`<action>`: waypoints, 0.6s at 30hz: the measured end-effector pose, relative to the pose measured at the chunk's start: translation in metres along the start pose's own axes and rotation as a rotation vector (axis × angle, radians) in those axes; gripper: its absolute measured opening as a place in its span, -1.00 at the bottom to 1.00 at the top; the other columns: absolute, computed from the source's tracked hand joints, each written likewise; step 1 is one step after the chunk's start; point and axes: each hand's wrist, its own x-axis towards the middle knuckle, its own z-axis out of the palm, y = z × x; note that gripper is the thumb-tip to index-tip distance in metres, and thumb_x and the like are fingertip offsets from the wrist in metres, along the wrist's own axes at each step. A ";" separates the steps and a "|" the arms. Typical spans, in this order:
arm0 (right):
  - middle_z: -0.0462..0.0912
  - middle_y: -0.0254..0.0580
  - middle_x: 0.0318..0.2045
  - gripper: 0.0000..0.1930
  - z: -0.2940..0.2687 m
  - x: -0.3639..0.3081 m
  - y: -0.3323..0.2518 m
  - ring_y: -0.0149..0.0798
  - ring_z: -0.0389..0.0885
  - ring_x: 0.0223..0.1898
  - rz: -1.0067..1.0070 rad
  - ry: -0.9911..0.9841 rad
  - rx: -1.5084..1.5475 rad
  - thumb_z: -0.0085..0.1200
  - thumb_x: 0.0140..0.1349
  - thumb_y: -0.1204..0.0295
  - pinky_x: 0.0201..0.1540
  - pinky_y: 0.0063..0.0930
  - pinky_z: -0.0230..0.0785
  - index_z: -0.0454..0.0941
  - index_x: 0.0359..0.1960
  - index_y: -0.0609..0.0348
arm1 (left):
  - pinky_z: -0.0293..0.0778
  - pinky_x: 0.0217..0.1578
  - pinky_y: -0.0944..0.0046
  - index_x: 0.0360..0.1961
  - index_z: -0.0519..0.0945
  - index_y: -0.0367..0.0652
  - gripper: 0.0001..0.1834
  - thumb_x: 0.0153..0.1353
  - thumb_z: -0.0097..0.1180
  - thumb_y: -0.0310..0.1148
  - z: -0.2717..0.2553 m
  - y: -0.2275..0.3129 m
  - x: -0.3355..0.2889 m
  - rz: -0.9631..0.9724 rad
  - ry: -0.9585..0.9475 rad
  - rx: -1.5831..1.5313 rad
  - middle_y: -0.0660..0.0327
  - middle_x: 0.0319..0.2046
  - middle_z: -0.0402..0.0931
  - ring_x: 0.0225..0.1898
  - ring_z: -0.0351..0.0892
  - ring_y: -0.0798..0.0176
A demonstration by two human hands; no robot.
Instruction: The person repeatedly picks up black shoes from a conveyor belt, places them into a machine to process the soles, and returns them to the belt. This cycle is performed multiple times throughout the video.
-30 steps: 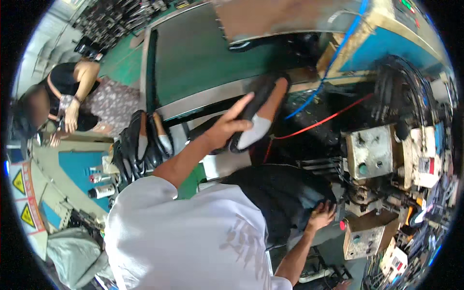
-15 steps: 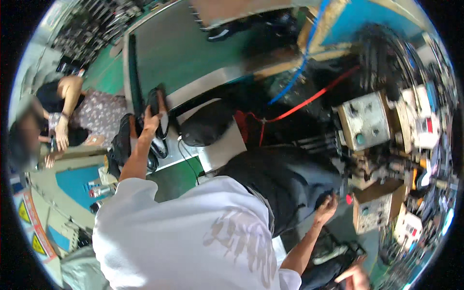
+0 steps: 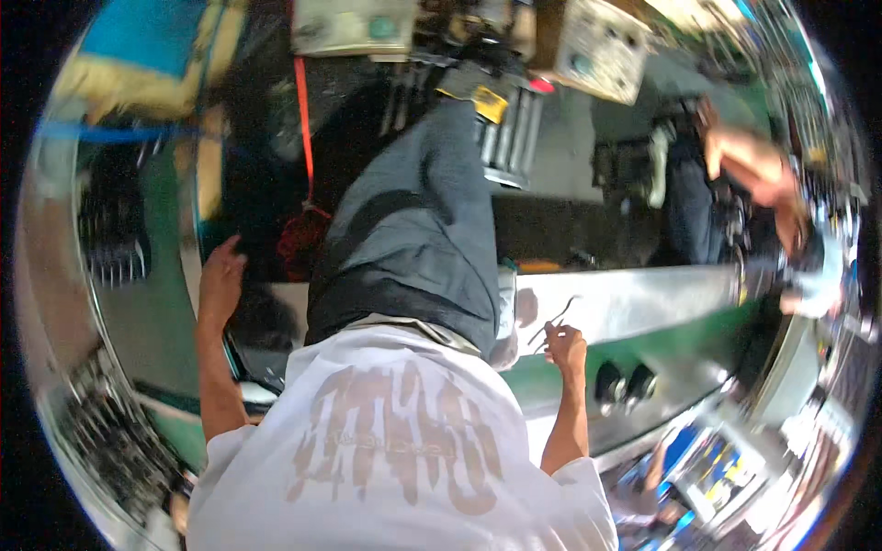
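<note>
My left hand [image 3: 223,269] is raised at the left, its fingers partly spread and nothing visible in it. Nearest to it lie a bunched red mesh or cord [image 3: 301,243] and a dark rounded object [image 3: 265,332]. My right hand [image 3: 567,348] hovers at the front edge of a pale metal ledge [image 3: 634,306]. Its fingers are pinched around what looks like a thin dark curved piece [image 3: 563,312], too blurred to name. My grey-black trousers [image 3: 413,239] fill the middle, between the two hands.
Control boxes [image 3: 602,50] and a box with a green button [image 3: 354,26] stand ahead. A red hose [image 3: 304,119] runs down beside me. Another person [image 3: 753,170] works at the right. Dark shoes [image 3: 611,384] rest below the ledge. A blue hose [image 3: 110,133] crosses at far left.
My view has swung round to the right. My left hand, earlier at black shoes, is now away from them with its fingers apart. My right hand has moved from beside my trousers to the ledge.
</note>
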 end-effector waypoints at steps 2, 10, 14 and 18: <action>0.80 0.10 -0.35 -0.38 0.023 -0.040 0.057 -0.20 0.78 -0.54 0.147 -0.271 0.387 0.34 0.34 0.03 -0.50 -0.33 0.70 0.67 -0.02 0.55 | 0.57 -0.03 0.03 0.37 0.52 -0.22 -0.56 0.51 0.10 -0.43 0.000 0.081 0.066 0.250 -0.144 0.054 -0.10 0.01 0.58 -0.01 0.66 -0.12; 0.70 0.04 0.11 -0.29 0.203 -0.165 0.031 -0.13 0.62 0.18 0.306 -0.153 0.878 0.38 0.37 0.10 0.28 -0.24 0.44 0.49 0.36 0.39 | 0.52 0.02 -0.06 0.28 0.57 -0.27 -0.60 0.45 0.15 -0.47 0.039 0.275 0.181 0.862 -0.527 -0.090 -0.09 -0.06 0.57 -0.03 0.60 -0.24; 0.72 0.03 0.07 -0.16 0.309 -0.184 0.013 -0.09 0.68 0.10 0.426 0.090 1.250 0.46 0.26 0.03 0.20 -0.20 0.51 0.45 0.36 0.44 | 0.52 0.01 -0.07 0.26 0.57 -0.29 -0.60 0.43 0.16 -0.49 0.037 0.312 0.185 1.009 -0.646 -0.089 -0.09 -0.05 0.57 -0.03 0.60 -0.25; 0.76 0.13 0.01 -0.16 0.291 -0.174 -0.045 -0.03 0.75 0.06 0.600 0.292 0.811 0.48 0.16 -0.01 0.14 -0.14 0.56 0.51 0.27 0.46 | 0.54 -0.02 -0.05 0.26 0.58 -0.28 -0.61 0.43 0.17 -0.49 0.026 0.328 0.171 0.980 -0.828 -0.045 -0.10 -0.05 0.58 -0.05 0.62 -0.24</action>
